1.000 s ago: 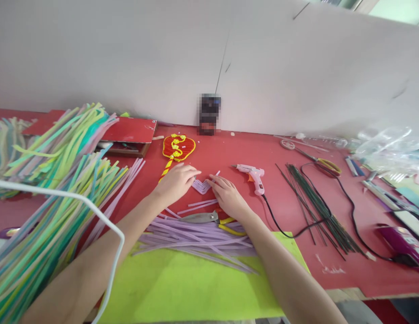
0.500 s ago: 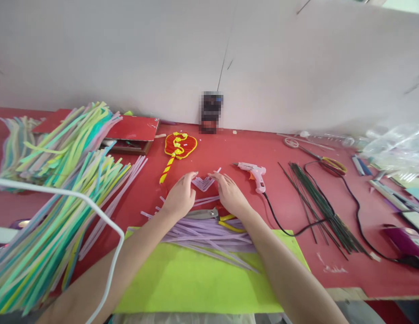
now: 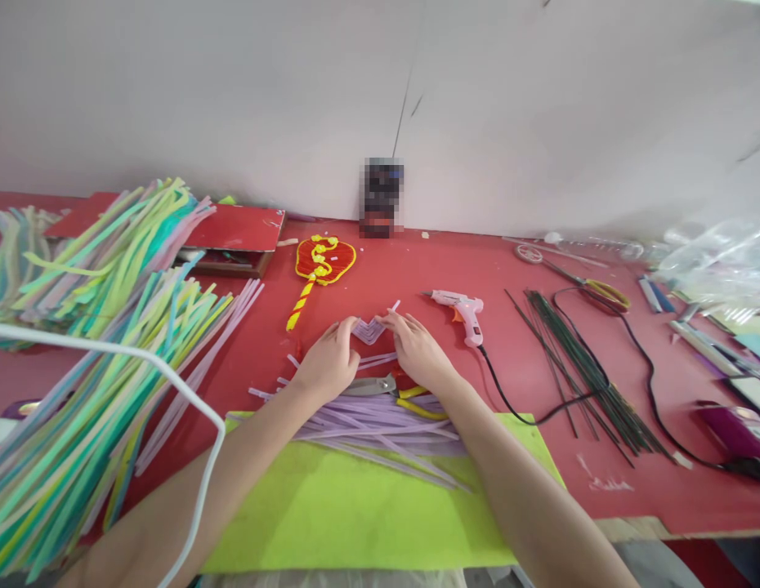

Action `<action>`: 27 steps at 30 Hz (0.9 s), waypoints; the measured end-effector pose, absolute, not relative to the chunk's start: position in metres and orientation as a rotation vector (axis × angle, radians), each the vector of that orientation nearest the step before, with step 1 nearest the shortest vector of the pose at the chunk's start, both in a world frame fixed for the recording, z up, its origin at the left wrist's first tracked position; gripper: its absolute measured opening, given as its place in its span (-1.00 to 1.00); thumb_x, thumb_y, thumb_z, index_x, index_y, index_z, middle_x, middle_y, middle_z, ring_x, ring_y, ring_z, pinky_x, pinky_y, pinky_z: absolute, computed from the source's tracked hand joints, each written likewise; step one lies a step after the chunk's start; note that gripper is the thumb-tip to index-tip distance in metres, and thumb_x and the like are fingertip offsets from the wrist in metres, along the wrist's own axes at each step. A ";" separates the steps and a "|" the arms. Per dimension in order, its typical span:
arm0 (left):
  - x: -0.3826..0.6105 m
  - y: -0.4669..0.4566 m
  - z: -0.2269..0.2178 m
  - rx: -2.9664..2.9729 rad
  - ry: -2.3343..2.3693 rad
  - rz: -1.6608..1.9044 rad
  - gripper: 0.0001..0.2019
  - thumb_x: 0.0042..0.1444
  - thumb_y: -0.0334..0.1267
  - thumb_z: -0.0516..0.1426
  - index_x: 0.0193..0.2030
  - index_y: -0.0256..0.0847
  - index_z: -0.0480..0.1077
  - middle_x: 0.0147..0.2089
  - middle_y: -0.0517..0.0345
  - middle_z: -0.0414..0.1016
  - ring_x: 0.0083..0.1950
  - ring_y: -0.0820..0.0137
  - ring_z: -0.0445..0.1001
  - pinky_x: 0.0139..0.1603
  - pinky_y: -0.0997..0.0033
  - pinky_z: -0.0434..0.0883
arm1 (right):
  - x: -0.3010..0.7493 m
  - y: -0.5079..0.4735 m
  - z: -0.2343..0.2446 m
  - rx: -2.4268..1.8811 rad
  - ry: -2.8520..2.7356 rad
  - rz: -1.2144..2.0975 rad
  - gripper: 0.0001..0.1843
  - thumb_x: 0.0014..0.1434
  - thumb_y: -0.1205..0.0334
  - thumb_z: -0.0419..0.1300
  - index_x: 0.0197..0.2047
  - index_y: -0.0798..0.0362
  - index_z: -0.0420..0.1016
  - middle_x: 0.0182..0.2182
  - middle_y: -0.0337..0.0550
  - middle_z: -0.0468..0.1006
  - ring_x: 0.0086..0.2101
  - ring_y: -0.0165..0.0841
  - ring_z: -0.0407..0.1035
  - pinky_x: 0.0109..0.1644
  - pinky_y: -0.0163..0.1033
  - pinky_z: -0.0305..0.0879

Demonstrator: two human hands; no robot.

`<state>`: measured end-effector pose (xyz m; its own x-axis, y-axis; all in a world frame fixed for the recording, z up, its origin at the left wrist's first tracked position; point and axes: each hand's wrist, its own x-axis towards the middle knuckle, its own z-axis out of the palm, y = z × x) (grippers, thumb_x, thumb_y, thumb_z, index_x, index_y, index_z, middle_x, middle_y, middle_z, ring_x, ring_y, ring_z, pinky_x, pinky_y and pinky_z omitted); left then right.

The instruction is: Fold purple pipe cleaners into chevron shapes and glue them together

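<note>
Between my hands is a V-shaped piece of bent purple pipe cleaners (image 3: pixel 368 331), its stems lying side by side. My left hand (image 3: pixel 332 353) pinches its left end, and my right hand (image 3: pixel 417 347) grips the right end, where one stem sticks out past the fingers. Just below the hands, scissors (image 3: pixel 373 385) with yellow handles rest on a pile of loose purple pipe cleaners (image 3: pixel 361 429). Part of the handles is hidden by my right wrist. The pile lies partly on a lime-green felt sheet (image 3: pixel 355 514).
A red-and-yellow fan (image 3: pixel 324 261) lies behind on the red table (image 3: pixel 392 269). To the right are a pink glue gun (image 3: pixel 459 310), dark green stems (image 3: pixel 576 367) and more scissors (image 3: pixel 604 296). Multicoloured pipe cleaners (image 3: pixel 104 408) cover the left, with a white bar (image 3: pixel 196 396) crossing in front.
The view has shifted slightly. Both hands keep hold of the purple V, whose stems now appear closer together and angled a little differently.
</note>
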<state>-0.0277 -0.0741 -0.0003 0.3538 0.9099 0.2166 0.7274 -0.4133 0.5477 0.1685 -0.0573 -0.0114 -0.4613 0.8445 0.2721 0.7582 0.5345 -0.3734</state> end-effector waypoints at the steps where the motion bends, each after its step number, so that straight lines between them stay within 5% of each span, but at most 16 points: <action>1: -0.028 -0.074 -0.001 2.264 1.441 0.713 -0.50 0.02 -0.53 -0.04 0.17 -0.33 0.12 0.16 -0.20 0.36 0.22 0.17 0.32 0.18 0.08 0.34 | 0.169 -0.057 -0.012 -1.309 -2.359 0.268 -0.42 0.12 0.57 -0.18 0.19 0.09 0.20 0.10 -0.06 0.43 0.18 -0.35 0.18 0.29 -0.01 0.07; 27: -0.029 -0.073 -0.002 2.345 1.436 0.634 -0.47 0.02 -0.53 -0.07 0.19 -0.36 0.08 0.19 -0.21 0.35 0.20 0.22 0.33 0.29 0.03 0.19 | 0.161 -0.064 0.000 -1.198 -2.417 0.279 -0.49 0.16 0.55 -0.17 0.12 0.09 0.27 0.12 -0.01 0.39 0.22 -0.36 0.12 0.30 -0.01 0.04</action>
